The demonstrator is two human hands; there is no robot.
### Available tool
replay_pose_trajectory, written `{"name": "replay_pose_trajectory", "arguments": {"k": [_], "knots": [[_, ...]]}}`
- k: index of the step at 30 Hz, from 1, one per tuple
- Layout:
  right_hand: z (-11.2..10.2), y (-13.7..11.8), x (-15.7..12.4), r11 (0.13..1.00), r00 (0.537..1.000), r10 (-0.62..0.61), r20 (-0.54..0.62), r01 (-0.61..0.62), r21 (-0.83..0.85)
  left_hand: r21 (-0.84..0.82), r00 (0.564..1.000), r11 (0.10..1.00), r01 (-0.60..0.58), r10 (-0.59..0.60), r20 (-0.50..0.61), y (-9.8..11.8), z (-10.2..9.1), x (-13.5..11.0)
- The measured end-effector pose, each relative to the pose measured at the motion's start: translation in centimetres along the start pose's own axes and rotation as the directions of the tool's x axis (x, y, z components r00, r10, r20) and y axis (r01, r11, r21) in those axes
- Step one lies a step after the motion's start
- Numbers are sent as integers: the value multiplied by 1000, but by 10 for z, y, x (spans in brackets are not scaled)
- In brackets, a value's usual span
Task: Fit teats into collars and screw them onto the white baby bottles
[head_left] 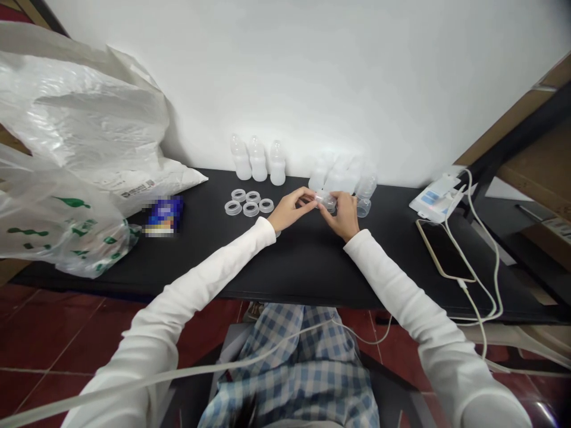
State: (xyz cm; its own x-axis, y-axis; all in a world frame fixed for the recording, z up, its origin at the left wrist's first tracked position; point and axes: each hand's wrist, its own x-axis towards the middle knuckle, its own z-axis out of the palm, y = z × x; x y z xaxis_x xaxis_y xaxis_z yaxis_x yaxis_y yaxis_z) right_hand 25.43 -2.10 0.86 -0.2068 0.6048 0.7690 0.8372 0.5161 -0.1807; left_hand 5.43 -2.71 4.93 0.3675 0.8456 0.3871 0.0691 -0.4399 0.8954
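My left hand and my right hand meet over the black table, fingers closed on a clear plastic bottle part between them. Its exact kind is partly hidden by the fingers. Just behind the hands stand several frosted white bottle bodies. Clear domed caps are close to the right of my right hand. Left of my left hand lie several translucent bottle collar rings. Three baby bottles with clear domed tops stand upright behind the rings, near the wall.
Large white plastic bags and a green-printed bag fill the left. A blue packet lies beside them. On the right are a phone, a white-and-blue package and white cables. One cable crosses my lap.
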Motion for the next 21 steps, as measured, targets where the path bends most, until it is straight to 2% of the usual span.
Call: {"name": "replay_pose_trajectory", "arguments": {"k": [2,5,12,21], "knots": [[-1,0,0,1000,998,-14,59,14,1,-67,1000,998,12,-13,-17,-3,3,0],[0,1,-1,999,990,-35,133,39,-27,-208,995,974,94,-96,3,-10,7,3],[6,-5,-2,995,983,-72,170,83,-57,-369,952,883,289,-306,12,-10,5,0],[1,-15,2,993,978,-109,179,116,-30,-381,940,880,285,-334,-68,6,5,-3]]}}
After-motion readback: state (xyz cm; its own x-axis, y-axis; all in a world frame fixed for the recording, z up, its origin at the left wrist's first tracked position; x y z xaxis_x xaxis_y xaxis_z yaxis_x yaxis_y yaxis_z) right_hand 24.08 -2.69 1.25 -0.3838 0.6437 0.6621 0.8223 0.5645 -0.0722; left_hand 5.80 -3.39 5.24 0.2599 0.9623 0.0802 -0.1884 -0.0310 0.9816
